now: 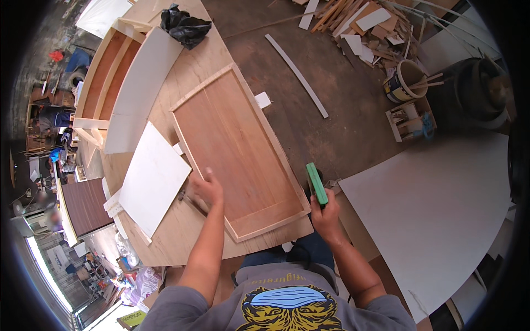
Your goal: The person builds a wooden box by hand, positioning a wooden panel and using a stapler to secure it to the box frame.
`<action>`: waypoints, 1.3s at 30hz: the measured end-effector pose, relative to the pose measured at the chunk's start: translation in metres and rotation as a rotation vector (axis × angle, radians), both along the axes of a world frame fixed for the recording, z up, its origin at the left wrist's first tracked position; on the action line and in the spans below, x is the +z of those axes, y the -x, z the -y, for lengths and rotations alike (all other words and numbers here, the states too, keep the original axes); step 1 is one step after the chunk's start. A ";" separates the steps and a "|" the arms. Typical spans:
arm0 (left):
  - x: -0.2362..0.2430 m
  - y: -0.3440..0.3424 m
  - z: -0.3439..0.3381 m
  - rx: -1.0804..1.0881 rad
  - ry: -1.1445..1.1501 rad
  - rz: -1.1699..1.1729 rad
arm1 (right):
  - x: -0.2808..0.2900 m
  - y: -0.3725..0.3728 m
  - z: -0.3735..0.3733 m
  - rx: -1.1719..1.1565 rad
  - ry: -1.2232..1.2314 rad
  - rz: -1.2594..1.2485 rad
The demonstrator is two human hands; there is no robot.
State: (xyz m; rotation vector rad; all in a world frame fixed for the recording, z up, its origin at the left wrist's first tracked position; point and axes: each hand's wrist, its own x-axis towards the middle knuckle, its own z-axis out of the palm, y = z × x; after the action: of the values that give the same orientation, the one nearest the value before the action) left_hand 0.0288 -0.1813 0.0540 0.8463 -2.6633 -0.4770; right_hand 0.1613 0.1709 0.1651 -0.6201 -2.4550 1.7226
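Observation:
A shallow wooden panel with a raised frame [243,149] lies at a slant on the plywood table in front of me. My left hand [208,188] is over the panel's left edge, thumb raised and fingers apart, slightly blurred; I cannot tell whether it touches the wood. Below it lies a hammer-like tool [182,195], partly hidden by the hand and arm. At the panel's near right corner, my right hand [327,212] is closed around a narrow green tool with a dark body [317,185], which looks like a nail gun. Its underside is hidden.
A white board [154,179] lies left of the panel, beside a curved wooden frame [105,83]. A black plastic bag [185,26] sits at the table's far end. To the right are a large white sheet [436,215], a bucket [406,83] and scrap wood [375,33].

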 end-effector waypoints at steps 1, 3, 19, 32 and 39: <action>0.001 -0.004 -0.014 -0.286 0.098 -0.084 | 0.007 -0.001 0.003 -0.004 0.000 0.004; 0.004 -0.001 -0.060 -0.528 0.207 0.096 | 0.018 -0.004 0.008 0.014 -0.034 -0.018; -0.023 0.056 -0.156 -0.859 0.269 0.242 | 0.041 0.004 0.045 -0.003 -0.062 -0.073; -0.023 0.058 -0.157 -0.884 0.213 0.194 | 0.048 -0.001 0.058 -0.053 -0.107 -0.017; -0.025 0.059 -0.154 -0.851 0.267 0.232 | 0.055 -0.012 0.042 -0.020 -0.047 -0.009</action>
State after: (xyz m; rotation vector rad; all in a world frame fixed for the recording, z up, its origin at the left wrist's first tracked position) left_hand -0.0298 -0.0270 0.0290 -0.3699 -3.1090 -0.1845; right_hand 0.1738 0.1294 0.2196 -0.6280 -2.4671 1.6517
